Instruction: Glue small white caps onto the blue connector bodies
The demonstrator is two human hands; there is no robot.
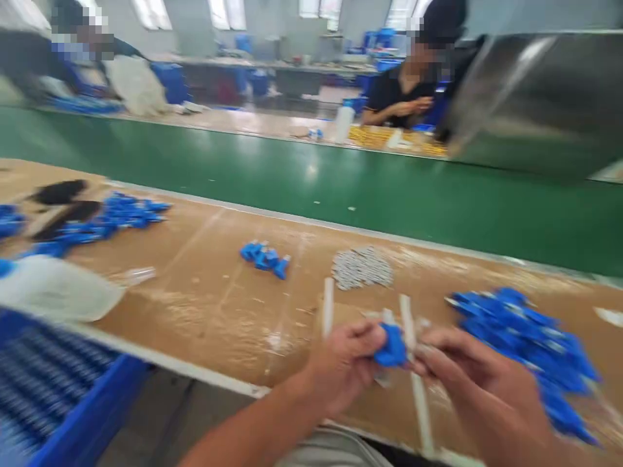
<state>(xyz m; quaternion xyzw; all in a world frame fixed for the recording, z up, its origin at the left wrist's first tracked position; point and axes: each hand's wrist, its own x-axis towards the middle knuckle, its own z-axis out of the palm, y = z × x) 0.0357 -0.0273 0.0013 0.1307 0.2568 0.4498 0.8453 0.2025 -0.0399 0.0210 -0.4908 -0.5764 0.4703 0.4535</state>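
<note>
My left hand (348, 363) holds a small blue part (390, 346) between thumb and fingers, above the brown work surface. Just right of it, my right hand (467, 370) has its thumb and fingers pressed together near the part's right side; what they pinch is too blurred to make out. Beyond my hands lies a pile of small grey pieces (361, 267). A large heap of blue parts (525, 344) spreads out at the right, and a small group of blue parts (265, 257) sits left of the grey pile.
A green conveyor belt (311, 175) runs behind the brown table (204, 292). More blue parts (121, 214) and a translucent scoop-like container (63, 288) are at the left. Below stands a blue crate (92, 415). Two people are across the belt; a metal housing (540, 104) covers its right end.
</note>
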